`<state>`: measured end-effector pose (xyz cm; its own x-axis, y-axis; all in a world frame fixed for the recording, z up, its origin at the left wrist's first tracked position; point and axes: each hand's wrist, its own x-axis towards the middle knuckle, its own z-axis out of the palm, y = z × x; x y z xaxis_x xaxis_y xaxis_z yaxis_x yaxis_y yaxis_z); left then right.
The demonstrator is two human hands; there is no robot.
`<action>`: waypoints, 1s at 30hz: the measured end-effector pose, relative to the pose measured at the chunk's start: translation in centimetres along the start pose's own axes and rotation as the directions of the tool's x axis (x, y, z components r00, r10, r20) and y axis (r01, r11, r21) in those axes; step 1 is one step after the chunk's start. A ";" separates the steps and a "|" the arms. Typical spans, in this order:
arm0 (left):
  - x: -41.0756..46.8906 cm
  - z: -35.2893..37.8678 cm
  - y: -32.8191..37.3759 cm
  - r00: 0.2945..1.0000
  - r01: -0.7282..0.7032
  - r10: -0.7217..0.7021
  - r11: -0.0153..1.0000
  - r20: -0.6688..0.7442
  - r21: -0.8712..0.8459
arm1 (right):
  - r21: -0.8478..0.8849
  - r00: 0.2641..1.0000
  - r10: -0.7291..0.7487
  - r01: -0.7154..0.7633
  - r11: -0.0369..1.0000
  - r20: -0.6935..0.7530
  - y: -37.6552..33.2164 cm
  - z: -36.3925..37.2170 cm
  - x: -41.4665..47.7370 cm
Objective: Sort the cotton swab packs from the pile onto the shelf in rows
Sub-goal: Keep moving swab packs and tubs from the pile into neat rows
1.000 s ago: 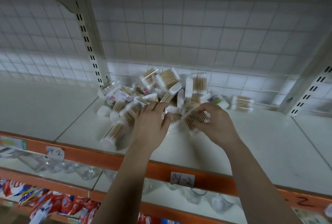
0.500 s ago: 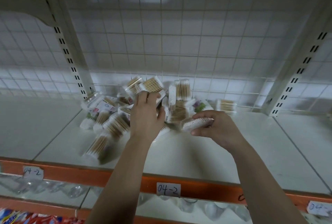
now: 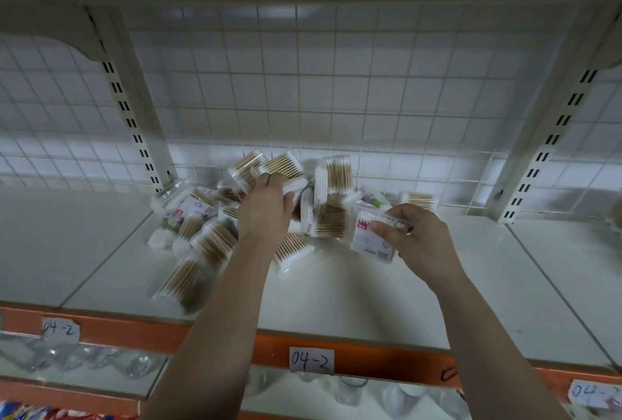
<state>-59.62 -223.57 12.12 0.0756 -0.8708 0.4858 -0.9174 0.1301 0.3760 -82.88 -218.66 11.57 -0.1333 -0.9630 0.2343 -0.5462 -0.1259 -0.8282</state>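
A jumbled pile of clear cotton swab packs point(image 3: 208, 238) with wooden sticks lies on the white shelf point(image 3: 353, 291) against the wire grid back. My left hand point(image 3: 266, 211) reaches into the top of the pile and grips one pack point(image 3: 294, 185) by its white end. To the right of the pile, my right hand point(image 3: 414, 234) holds a separate pack point(image 3: 372, 234) just above the shelf, fingers curled round its upper edge. One lone pack point(image 3: 420, 199) lies at the back right near the grid.
Slotted white uprights point(image 3: 134, 123) point(image 3: 552, 140) stand left and right of the pile. An orange front rail point(image 3: 387, 362) carries paper labels reading 04-2. Bare shelf extends right of my right hand. Clear glassware point(image 3: 84, 355) sits on the shelf below.
My right hand has lifted a pack out of the pile and drawn it to the right. My left hand has moved up the pile and closed on a pack. The view has tilted upward.
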 end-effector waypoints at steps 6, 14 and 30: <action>-1.4 -2.8 0.0 0.994 -0.029 0.017 0.994 -0.105 -0.109 | 0.046 0.998 0.032 -0.029 0.999 -0.055 -0.2 -0.3 -1.3; -4.3 -4.6 1.5 1.000 0.026 -0.019 0.840 0.019 -0.542 | 0.122 0.996 0.050 -0.041 0.992 -0.077 -1.0 -0.7 -4.3; -7.8 1.1 12.3 0.949 -0.218 0.305 0.808 0.073 -0.547 | -0.086 0.961 0.067 -0.094 0.992 -0.269 4.0 -10.7 -9.2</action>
<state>-71.96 -215.70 12.11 -0.2367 -0.8216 0.5187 -0.5447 0.5543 0.6294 -92.67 -207.79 11.58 -0.3870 -0.8698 0.3060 -0.6007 -0.0140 -0.7994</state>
